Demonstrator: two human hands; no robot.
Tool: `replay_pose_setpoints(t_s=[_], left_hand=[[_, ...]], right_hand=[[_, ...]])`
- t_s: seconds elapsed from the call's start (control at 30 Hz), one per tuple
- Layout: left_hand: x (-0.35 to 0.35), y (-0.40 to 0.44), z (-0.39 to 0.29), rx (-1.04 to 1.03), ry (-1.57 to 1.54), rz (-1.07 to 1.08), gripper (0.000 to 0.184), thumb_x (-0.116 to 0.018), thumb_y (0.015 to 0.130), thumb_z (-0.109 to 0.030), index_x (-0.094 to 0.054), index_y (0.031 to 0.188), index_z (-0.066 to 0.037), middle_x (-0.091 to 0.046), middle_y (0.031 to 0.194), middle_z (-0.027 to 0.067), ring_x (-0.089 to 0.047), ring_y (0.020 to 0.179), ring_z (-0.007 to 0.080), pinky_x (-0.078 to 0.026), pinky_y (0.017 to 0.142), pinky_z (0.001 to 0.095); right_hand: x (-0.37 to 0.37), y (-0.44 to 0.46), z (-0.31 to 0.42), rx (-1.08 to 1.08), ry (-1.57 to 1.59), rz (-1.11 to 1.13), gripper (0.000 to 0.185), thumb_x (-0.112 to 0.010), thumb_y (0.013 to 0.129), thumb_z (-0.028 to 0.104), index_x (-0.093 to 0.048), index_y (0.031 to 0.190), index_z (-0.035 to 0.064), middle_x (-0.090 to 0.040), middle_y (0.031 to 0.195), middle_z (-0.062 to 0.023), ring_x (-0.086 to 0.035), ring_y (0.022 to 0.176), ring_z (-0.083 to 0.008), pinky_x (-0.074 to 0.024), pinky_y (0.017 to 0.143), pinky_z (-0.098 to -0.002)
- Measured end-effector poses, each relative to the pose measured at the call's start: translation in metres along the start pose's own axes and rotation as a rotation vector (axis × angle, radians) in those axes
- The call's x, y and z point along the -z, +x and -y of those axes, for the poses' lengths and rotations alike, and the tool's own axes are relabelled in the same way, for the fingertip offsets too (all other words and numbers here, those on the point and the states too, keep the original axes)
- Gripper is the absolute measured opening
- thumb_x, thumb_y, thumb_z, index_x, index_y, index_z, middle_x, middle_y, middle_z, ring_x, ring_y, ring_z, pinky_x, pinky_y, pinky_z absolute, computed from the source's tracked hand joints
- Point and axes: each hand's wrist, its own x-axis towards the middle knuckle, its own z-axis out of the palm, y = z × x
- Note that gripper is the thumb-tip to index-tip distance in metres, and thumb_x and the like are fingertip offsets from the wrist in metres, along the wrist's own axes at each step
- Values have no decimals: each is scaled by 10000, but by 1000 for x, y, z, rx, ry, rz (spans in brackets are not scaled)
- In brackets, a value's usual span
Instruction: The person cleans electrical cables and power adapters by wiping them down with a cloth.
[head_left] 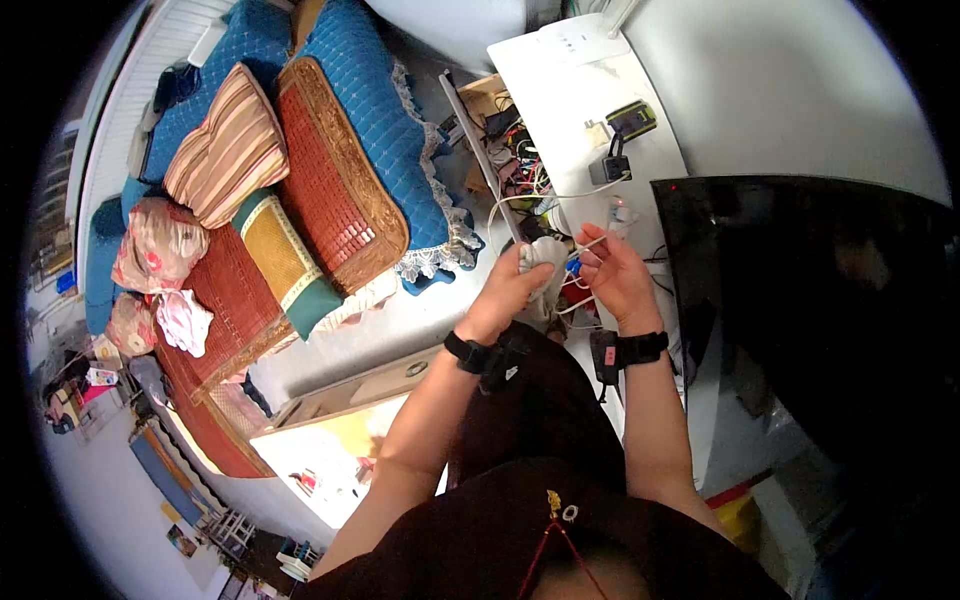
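Note:
My left hand [508, 292] is closed around a crumpled white cloth [545, 262], its thumb lying across the top. To the right of it, my right hand [617, 278] pinches a thin white cable [592, 243] between thumb and fingers. The cable loops up over an open drawer [492, 170] toward a black power adapter [615, 167] on the white desk [560, 85]. Both hands are held above the drawer's near end, where more white cables and a small blue item [573, 267] show below them.
Tangled cables [528, 175] fill the drawer. A yellow-and-black device [632, 120] and a white plug [597, 134] lie on the desk. A large black screen [800, 300] stands at right. At left is a blue sofa [375, 130] with a striped pillow [235, 150].

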Motion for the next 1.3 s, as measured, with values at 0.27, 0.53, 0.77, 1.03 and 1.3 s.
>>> replay_pose_setpoints(t_s=[0.27,0.53,0.77,1.03,1.3], left_hand=[[9,-48,-19,-172,584,37,305,-623,774,-143,-497,1013,-2,-593,883,111,-553,819,192,-438,748,302],[73,-134,-74,-26,487,-51,146,-609,821,-101,-487,884,-51,-476,751,-38,-433,689,53,-372,602,209],[152,-215,-67,219,280,-466,396,-640,766,-34,-484,1130,-18,-542,809,-14,-490,688,67,-400,605,198],[212,-213,-71,172,645,-482,376,-625,761,-49,-485,1107,-2,-536,836,12,-489,711,85,-419,624,217],[304,-249,-63,307,501,-608,432,-605,789,-80,-454,1183,11,-591,961,67,-575,802,146,-474,679,266]], right_hand=[[56,40,43,228,86,-278,172,-462,917,202,-496,876,38,-479,675,-13,-349,450,-54,-294,395,-178],[58,62,53,168,124,-372,202,-458,922,241,-486,884,45,-455,658,-13,-319,425,-47,-258,357,-173],[69,66,60,176,79,-407,180,-454,922,242,-483,912,65,-466,658,-4,-350,433,-50,-271,362,-171],[70,68,57,155,92,-385,183,-444,927,224,-490,898,49,-469,674,-14,-360,452,-61,-289,371,-182],[71,65,53,168,94,-375,195,-417,938,236,-483,895,58,-462,673,-16,-375,466,-64,-315,374,-190]])
